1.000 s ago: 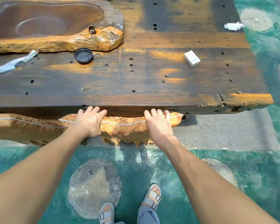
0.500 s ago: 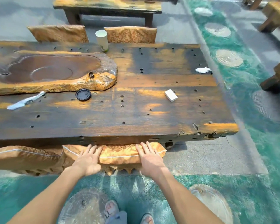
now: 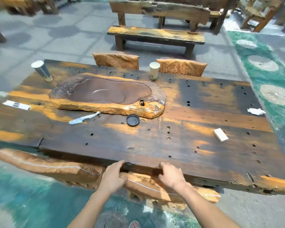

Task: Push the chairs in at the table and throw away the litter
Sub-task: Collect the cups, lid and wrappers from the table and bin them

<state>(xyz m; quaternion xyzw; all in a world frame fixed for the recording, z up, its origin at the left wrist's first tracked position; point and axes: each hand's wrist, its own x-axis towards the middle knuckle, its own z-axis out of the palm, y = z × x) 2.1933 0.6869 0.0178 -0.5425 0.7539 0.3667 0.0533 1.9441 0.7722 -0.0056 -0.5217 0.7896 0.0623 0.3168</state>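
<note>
4 chairs [image 3: 115,60] | 1 lid [image 3: 133,120] | left hand [image 3: 113,176], right hand [image 3: 170,176] on near chair [image 3: 155,187]

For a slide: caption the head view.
Left hand and right hand rest on a chair back at a littered table.

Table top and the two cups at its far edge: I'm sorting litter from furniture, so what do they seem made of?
Table top: thick timber, dark glossy finish worn to orange; grain, holes and a cracked edge show. Middle cup: probably paper, matte white, small print. Corner cup: likely paper too, but blurred.
</note>
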